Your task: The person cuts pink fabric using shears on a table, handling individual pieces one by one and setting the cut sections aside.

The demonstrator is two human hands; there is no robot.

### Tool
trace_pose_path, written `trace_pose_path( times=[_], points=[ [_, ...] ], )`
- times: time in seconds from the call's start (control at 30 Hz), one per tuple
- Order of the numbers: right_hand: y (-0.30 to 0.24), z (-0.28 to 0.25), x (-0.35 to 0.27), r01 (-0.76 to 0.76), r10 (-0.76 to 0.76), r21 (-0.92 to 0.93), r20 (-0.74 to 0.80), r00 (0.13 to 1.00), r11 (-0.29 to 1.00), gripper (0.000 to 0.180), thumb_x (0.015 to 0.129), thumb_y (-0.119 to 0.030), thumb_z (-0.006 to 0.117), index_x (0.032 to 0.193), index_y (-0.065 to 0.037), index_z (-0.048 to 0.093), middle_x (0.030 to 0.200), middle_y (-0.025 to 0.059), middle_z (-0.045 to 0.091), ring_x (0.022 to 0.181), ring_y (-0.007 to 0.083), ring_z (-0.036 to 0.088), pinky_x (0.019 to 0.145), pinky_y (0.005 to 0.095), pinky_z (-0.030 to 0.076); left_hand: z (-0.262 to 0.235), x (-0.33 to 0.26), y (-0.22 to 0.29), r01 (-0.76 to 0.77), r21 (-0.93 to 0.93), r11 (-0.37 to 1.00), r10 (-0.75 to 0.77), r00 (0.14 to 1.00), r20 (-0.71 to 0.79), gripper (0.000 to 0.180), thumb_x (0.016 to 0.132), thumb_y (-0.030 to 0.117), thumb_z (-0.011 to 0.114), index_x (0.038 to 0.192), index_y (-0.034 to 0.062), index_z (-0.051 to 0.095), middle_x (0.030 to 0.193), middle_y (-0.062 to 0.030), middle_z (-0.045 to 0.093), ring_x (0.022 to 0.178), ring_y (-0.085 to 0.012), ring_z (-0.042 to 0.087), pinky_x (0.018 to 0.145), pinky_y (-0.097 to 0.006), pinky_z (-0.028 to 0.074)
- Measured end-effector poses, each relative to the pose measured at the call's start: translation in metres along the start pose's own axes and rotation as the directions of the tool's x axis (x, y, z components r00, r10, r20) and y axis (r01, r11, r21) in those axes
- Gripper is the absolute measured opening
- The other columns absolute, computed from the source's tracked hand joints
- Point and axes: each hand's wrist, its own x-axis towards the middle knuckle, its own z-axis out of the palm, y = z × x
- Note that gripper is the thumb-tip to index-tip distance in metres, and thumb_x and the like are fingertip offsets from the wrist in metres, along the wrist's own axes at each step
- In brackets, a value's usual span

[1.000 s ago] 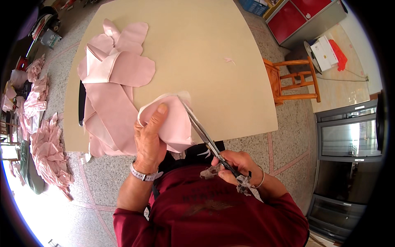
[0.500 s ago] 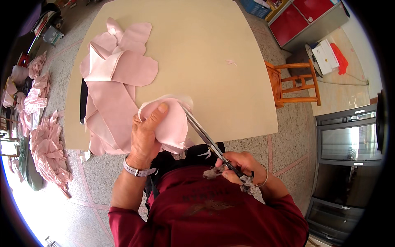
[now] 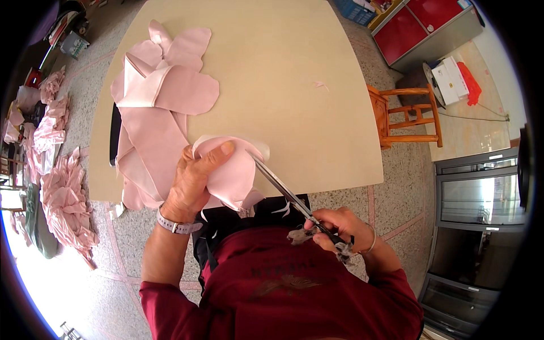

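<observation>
A piece of pale pink fabric point(image 3: 232, 175) sits at the near edge of the beige table point(image 3: 283, 73), close to the centre of my view and just above my chest. My left hand point(image 3: 192, 184) grips it from the 9 o'clock side, thumb stretched across the top of the cloth and the other fingers curled under it, so the hand is closed around the piece. A watch with a pale strap point(image 3: 173, 225) circles that wrist.

A pair of long scissors point(image 3: 289, 195) meets the fabric from 4 o'clock, the blades pressed close together with their tips at the cloth's right edge. My right hand point(image 3: 337, 226) is wrapped around the handles, fingers through the loops and drawn in tight; a thin bracelet point(image 3: 371, 241) sits on that wrist. A small tuft of greyish scrap point(image 3: 297, 235) hangs beside the handles.

At 10 to 11 o'clock from the held piece, a pile of cut pink fabric pieces point(image 3: 156, 107) lies spread over the left part of the table, touching the piece I hold. A dark flat object point(image 3: 115, 133) shows along the table's left edge; I cannot tell what it is.

Further out at 9 o'clock, heaps of pink cloth point(image 3: 65, 198) lie on the speckled floor. At 2 o'clock stands a wooden stool point(image 3: 405, 116), beyond it a red cabinet point(image 3: 425, 28).
</observation>
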Motion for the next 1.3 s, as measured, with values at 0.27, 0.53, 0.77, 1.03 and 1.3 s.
trace_pose_path(
  times=[0.27,0.53,0.77,1.03,1.3],
  points=[
    [0.001,-0.006,-0.005,-0.009,0.01,-0.052,0.017,1.0,0.999,0.02,0.082,-0.006,0.067,0.101,-0.005,0.061,0.052,0.002,0.046,0.045,0.0088,0.044,0.046,0.0251,0.035,-0.003,0.004,0.007,0.048,0.085,0.995,-0.056,0.995,0.086,0.022,0.082,0.015,0.075,0.097,-0.0004,0.069,0.086,-0.0083,0.071,0.075,-0.0172,0.068,0.067,-0.029,0.056],
    [0.011,-0.009,-0.009,-0.018,0.019,-0.003,0.056,0.998,1.0,0.023,0.081,-0.01,0.07,0.102,-0.004,0.061,0.054,-0.0001,0.049,0.047,0.0066,0.045,0.047,0.0235,0.035,0.001,0.004,0.01,0.114,0.107,0.988,-0.13,0.979,0.159,0.023,0.08,0.005,0.074,0.1,-0.0022,0.067,0.09,-0.0098,0.071,0.076,-0.0178,0.069,0.068,-0.03,0.058],
    [0.017,-0.003,-0.008,-0.057,0.042,0.168,0.088,0.995,0.984,0.036,0.079,-0.013,0.073,0.108,-0.001,0.056,0.061,0.0019,0.056,0.052,0.0093,0.052,0.05,0.0242,0.039,0.01,0.003,0.005,0.147,0.171,0.974,-0.169,0.978,0.12,0.018,0.08,0.007,0.074,0.095,-0.003,0.068,0.086,-0.0098,0.07,0.071,-0.0174,0.069,0.063,-0.03,0.058],
    [0.007,0.002,0.003,-0.001,-0.001,0.05,0.029,1.0,0.999,0.04,0.078,-0.011,0.073,0.11,-0.001,0.053,0.062,0.0038,0.057,0.052,0.0103,0.054,0.05,0.0248,0.041,0.016,0.002,-0.003,0.164,0.242,0.956,-0.203,0.968,0.147,0.018,0.082,0.01,0.073,0.093,-0.0029,0.069,0.084,-0.0084,0.071,0.069,-0.0148,0.068,0.062,-0.027,0.056],
    [0.015,0.006,-0.002,-0.043,0.045,0.086,-0.016,0.999,0.995,0.031,0.079,-0.009,0.069,0.107,-0.003,0.057,0.054,0.002,0.05,0.047,0.0085,0.047,0.048,0.0246,0.037,0.017,0.0,-0.003,0.178,0.221,0.959,-0.22,0.958,0.183,0.022,0.081,0.011,0.074,0.098,-0.0021,0.07,0.086,-0.0081,0.071,0.073,-0.0143,0.068,0.065,-0.027,0.055]
  ],
)
